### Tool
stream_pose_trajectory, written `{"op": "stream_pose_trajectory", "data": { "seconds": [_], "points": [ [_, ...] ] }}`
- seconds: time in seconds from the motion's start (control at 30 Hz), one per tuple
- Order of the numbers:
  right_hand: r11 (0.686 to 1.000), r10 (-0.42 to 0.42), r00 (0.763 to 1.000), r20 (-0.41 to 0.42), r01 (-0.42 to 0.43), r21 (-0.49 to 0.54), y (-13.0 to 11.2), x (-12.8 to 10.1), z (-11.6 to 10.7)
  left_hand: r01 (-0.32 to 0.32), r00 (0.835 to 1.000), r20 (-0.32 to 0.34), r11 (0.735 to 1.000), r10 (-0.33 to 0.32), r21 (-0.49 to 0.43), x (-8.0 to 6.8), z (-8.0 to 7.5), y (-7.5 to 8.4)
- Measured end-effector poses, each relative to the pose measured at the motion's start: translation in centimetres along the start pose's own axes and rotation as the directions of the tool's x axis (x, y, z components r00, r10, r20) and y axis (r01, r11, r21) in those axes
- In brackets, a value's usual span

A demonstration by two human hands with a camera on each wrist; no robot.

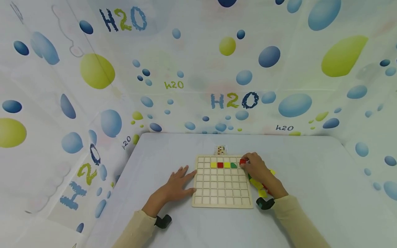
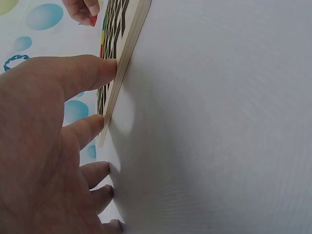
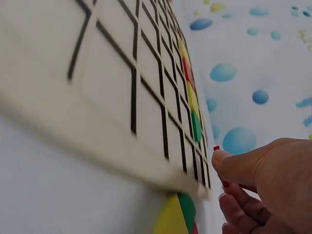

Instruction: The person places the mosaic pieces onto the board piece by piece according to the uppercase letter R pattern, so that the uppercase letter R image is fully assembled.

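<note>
Right now my right hand (image 1: 258, 169) pinches a red tile (image 1: 242, 161) over the board's (image 1: 221, 203) second row, far-right end — the open cell sits just right of the green tile (image 1: 234, 165). Row runs left-to-right: yellow, red, yellow, green. My left hand (image 1: 177, 185) lies flat, fingers straight — fingertips against the board's left edge, bracing it.
</note>
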State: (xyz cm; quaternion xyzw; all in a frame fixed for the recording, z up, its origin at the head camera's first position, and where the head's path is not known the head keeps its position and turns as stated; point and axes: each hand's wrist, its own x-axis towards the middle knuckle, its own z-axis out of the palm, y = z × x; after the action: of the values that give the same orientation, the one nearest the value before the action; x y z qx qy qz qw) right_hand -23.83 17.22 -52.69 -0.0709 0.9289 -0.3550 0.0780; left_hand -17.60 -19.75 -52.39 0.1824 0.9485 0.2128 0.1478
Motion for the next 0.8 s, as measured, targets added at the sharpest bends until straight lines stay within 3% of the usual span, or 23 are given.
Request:
{"op": "stream_pose_trajectory", "data": {
  "seconds": [0.23, 0.57, 0.8],
  "points": [
    [0.992, -0.112, 0.994, -0.01, 0.111, -0.059, -2.0, 0.1, 2.7, -0.014, 1.0, -0.001, 1.0, 0.014, -0.015, -0.1, -0.1, 0.2],
    [0.979, -0.202, 0.979, -0.017, 0.201, -0.044, -5.4, 0.2, 5.9, 0.007, 1.0, 0.004, 1.0, -0.007, 0.011, 0.0, 0.0, 0.0],
    [0.947, -0.317, 0.947, -0.059, 0.311, -0.084, -6.9, -0.1, 7.1, 0.015, 1.0, 0.001, 1.0, -0.015, 0.006, 0.0, 0.0, 0.2]
  ]
}}
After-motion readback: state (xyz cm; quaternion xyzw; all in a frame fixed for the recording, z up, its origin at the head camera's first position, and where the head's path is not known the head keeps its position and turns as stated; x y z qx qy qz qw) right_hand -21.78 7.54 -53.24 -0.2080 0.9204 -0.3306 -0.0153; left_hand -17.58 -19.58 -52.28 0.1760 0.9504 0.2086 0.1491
